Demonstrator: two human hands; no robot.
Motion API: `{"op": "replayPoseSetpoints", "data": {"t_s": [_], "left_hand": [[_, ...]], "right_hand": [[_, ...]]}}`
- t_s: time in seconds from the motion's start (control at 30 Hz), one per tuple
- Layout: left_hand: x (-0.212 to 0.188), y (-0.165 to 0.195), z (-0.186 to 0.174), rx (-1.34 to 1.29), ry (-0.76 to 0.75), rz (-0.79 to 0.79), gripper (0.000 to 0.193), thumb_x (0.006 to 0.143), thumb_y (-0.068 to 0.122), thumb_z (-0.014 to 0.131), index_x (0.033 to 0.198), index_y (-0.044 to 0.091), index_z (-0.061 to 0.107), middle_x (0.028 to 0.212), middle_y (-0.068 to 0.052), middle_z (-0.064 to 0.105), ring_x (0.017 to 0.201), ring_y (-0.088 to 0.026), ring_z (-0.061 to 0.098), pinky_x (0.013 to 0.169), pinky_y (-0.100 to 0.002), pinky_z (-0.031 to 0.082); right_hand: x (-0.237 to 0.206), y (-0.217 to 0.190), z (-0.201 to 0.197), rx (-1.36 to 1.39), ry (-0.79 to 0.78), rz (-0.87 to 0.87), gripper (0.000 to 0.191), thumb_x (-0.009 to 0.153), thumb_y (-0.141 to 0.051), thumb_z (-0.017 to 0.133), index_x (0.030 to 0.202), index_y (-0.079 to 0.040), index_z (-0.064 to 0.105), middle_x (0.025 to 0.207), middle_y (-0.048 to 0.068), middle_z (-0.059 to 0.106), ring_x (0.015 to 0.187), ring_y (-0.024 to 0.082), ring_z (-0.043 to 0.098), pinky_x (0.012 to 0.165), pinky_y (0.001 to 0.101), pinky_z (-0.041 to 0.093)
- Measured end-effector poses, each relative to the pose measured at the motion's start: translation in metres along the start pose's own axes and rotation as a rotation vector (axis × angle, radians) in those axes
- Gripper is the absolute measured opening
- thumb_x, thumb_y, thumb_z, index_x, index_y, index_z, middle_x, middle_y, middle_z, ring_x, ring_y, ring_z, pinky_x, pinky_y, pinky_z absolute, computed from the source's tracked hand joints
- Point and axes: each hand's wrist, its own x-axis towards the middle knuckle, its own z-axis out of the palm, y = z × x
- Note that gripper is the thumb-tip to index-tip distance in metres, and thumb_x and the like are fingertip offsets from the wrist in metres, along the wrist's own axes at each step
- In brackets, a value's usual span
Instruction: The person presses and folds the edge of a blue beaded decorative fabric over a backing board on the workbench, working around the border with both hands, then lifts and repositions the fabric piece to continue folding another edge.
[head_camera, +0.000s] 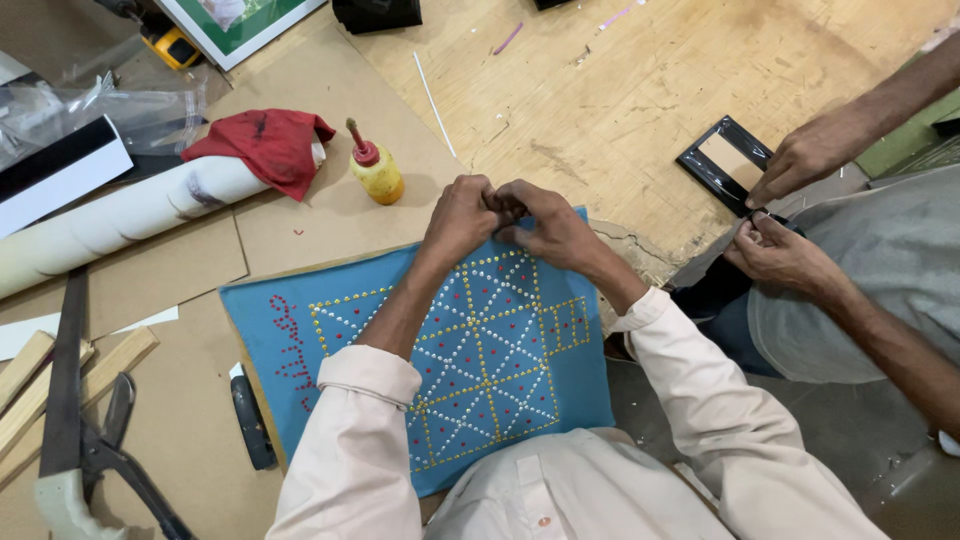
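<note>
A blue beaded cloth (470, 360) lies on the worktop (620, 90); at its far edge the left hand (462, 215) and right hand (548, 225) meet, each grip pinched shut on the cloth's edge. Beyond stands a yellow glue bottle (375, 168).

Beyond the hands and just to their left, a yellow glue bottle (376, 172) with a red nozzle stands on brown cardboard (300, 225). Farther left, a red cloth (265, 142) drapes over the end of a white roll (120, 215). Near left of the person's elbow lie a black knife handle (250, 420), shears (110, 450), and wooden strips (40, 385). Far left: clear plastic wrap (120, 110) and a green-framed picture (240, 25). To the right of the hands, a co-worker's two hands (790, 205) work beside a small black frame (725, 162) on the plywood table (620, 90).
</note>
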Motion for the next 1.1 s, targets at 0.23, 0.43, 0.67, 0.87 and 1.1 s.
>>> {"op": "replayPoseSetpoints", "data": {"t_s": [0.23, 0.43, 0.67, 0.87, 1.1], "left_hand": [[-0.056, 0.003, -0.030, 0.227, 0.257, 0.300, 0.021, 0.090, 0.012, 0.071, 0.108, 0.001, 0.072, 0.100, -0.015, 0.073, 0.091, -0.033, 0.070, 0.079, -0.045, 0.052], [-0.085, 0.001, -0.023, 0.381, 0.349, 0.454, 0.020, 0.085, 0.004, 0.069, 0.104, 0.002, 0.073, 0.108, -0.009, 0.069, 0.100, -0.027, 0.066, 0.087, -0.042, 0.050], [-0.081, -0.008, -0.020, 0.304, 0.376, 0.436, 0.007, 0.084, 0.001, 0.068, 0.089, 0.004, 0.071, 0.099, -0.007, 0.068, 0.094, -0.027, 0.066, 0.082, -0.042, 0.050], [-0.070, -0.017, -0.022, 0.358, 0.287, 0.454, 0.010, 0.084, -0.004, 0.062, 0.092, 0.002, 0.061, 0.095, -0.013, 0.060, 0.094, -0.032, 0.062, 0.082, -0.043, 0.051], [-0.066, -0.022, -0.017, 0.442, 0.236, 0.428, 0.013, 0.081, -0.005, 0.061, 0.093, 0.001, 0.057, 0.093, -0.015, 0.057, 0.092, -0.033, 0.061, 0.076, -0.045, 0.052]], "right_hand": [[-0.003, -0.003, 0.026, -0.062, 0.101, -0.113, 0.034, 0.084, 0.008, 0.072, 0.116, -0.002, 0.069, 0.110, 0.011, 0.061, 0.097, 0.021, 0.065, 0.080, 0.0322, 0.055], [-0.005, -0.007, 0.038, -0.068, 0.120, -0.189, 0.021, 0.086, 0.006, 0.075, 0.105, -0.002, 0.072, 0.113, 0.009, 0.063, 0.101, 0.020, 0.067, 0.083, 0.0307, 0.054], [-0.002, -0.015, 0.039, -0.179, 0.121, -0.226, 0.016, 0.088, 0.007, 0.072, 0.101, -0.001, 0.068, 0.109, 0.009, 0.064, 0.102, 0.025, 0.065, 0.083, 0.0343, 0.053], [0.007, -0.022, 0.035, -0.240, 0.039, -0.220, 0.013, 0.091, 0.006, 0.068, 0.099, 0.001, 0.059, 0.107, 0.013, 0.061, 0.099, 0.030, 0.063, 0.084, 0.0382, 0.052], [0.012, -0.018, 0.034, -0.315, -0.002, -0.228, 0.016, 0.090, 0.004, 0.065, 0.100, 0.000, 0.053, 0.100, 0.015, 0.058, 0.098, 0.035, 0.060, 0.083, 0.0433, 0.050]]}}
